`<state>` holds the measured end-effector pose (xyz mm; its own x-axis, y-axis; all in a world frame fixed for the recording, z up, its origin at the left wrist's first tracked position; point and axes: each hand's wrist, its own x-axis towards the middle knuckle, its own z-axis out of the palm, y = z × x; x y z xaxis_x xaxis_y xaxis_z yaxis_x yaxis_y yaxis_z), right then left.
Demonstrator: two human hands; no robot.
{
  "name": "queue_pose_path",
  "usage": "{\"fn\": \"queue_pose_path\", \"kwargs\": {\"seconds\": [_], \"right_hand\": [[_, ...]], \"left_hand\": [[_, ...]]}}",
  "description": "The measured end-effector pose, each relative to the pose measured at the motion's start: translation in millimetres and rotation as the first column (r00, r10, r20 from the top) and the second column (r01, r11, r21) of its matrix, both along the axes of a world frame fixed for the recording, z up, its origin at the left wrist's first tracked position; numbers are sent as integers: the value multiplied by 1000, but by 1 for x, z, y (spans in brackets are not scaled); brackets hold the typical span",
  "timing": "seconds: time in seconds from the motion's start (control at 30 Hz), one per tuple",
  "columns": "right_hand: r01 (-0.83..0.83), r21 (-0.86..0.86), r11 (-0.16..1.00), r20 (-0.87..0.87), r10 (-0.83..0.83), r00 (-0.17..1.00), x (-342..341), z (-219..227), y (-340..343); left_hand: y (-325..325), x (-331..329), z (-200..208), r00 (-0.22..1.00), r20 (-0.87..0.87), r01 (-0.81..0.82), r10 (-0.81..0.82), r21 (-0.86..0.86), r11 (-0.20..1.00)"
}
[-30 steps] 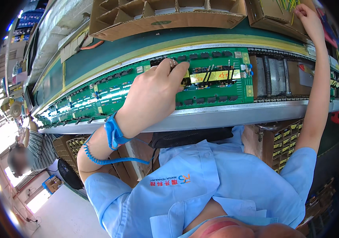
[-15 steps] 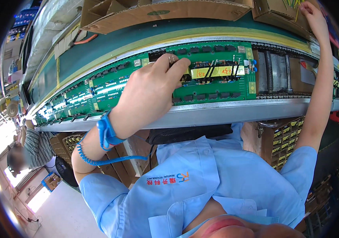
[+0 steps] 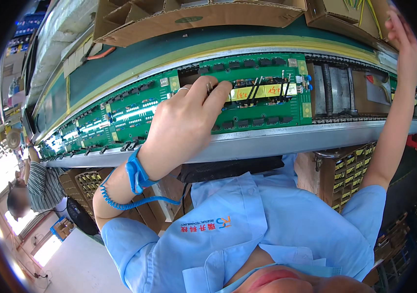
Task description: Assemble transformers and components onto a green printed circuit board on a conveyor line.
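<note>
A bright workshop with a striped-shirted person [image 3: 42, 188] at the far left backs the view I have, and a green table [image 3: 159, 51] stretches behind a metal-edged track [image 3: 267, 139]. On that track, circuit boards [image 3: 294, 111] sit in a row, and on the nearest one a yellow block [image 3: 272, 91], crossed by black ties, lies lengthwise, its long axis parallel to the track's front edge. From the left hand [image 3: 184, 117] I see it running off to the right, its left end right at the fingertips, so this hand is by far the nearer one. The left fingers curl downward with thumb and forefinger close together; their undersides are hidden from me, so I cannot tell whether they grip the block or merely touch it. A blue strap [image 3: 137, 171] circles that wrist. The right hand [image 3: 406, 44] reaches past the track's back edge, toward the table's far right corner, where yellow-green wires [image 3: 375, 18] stick out of a cardboard box [image 3: 333, 13] just left of its fingers. Those look loosely straightened, but blur keeps me from telling whether a thin wire is between them.
</note>
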<state>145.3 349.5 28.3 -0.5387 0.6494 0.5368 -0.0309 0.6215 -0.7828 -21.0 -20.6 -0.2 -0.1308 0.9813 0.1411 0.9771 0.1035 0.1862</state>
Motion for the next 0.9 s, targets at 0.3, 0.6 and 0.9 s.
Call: {"fn": "queue_pose_path", "kwargs": {"seconds": [0.3,0.6,0.9], "right_hand": [[-307,-195,932,272,352,896,13,-43,-117],[-277,-85,957,429,286,857,13,-56,-122],[-346,170,923,392,259,883,9,-66,-124]], "left_hand": [[-2,9,-2,996,-82,-46,47,18,999],[0,-1,6,993,121,-12,17,-44,999],[-5,4,7,960,254,-117,117,-19,993]]}}
